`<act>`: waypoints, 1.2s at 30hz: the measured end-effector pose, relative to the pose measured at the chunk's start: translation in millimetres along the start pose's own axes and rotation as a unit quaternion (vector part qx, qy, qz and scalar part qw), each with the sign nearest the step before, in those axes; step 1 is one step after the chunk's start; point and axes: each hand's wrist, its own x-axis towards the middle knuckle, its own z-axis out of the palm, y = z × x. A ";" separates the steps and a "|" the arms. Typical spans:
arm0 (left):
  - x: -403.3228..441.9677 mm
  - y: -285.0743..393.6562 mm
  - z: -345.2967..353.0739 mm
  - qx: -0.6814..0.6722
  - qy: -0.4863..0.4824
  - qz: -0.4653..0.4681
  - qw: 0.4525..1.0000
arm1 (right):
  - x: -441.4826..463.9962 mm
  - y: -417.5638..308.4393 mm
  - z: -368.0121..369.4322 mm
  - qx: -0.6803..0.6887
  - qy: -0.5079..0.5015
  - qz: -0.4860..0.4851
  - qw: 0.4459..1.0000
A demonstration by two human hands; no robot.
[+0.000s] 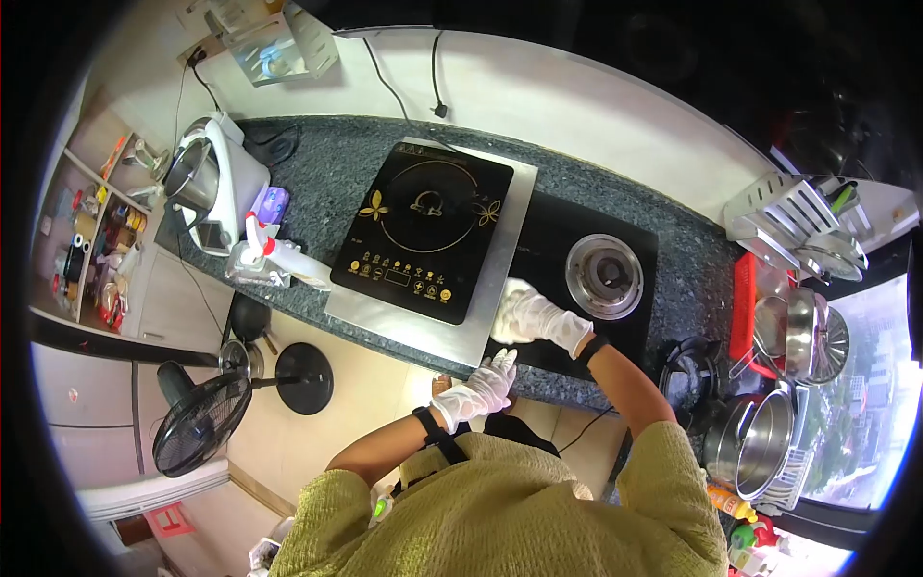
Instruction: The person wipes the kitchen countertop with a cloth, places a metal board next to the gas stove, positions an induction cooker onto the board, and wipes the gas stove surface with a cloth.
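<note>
My right hand [538, 315], in a thin white glove, presses down on the left part of the black glass gas stove [538, 231], beside the metal sheet's edge. Its fingers are bunched; whether a white cloth lies under them I cannot tell. My left hand [481, 389], gloved too, rests at the counter's front edge near the sheet's corner, fingers stretched out and holding nothing visible. A black induction cooktop [423, 231] with gold markings lies on the silvery metal sheet [404, 335]. The round burner [604, 276] is to the right of my right hand.
A white kitchen machine [231, 178] and a spray bottle [279, 255] stand on the counter's left. At right are a red basket [743, 308], bowls and a steel pot [755, 442]. A black fan [207, 418] stands on the floor. A plug [439, 111] hangs by the wall.
</note>
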 end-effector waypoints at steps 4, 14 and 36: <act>-0.1 1.0 4.4 -0.019 -0.015 -0.009 1.000 | -7.2 -9.4 -44.4 0.070 0.016 0.075 0.995; -0.9 1.8 -8.0 -0.060 -0.040 -0.019 0.997 | -6.0 -30.5 -88.2 0.052 -0.009 0.128 0.990; -28.1 18.1 -26.7 -0.146 -0.110 -0.065 0.981 | -37.8 -159.1 98.0 0.120 0.188 0.468 0.855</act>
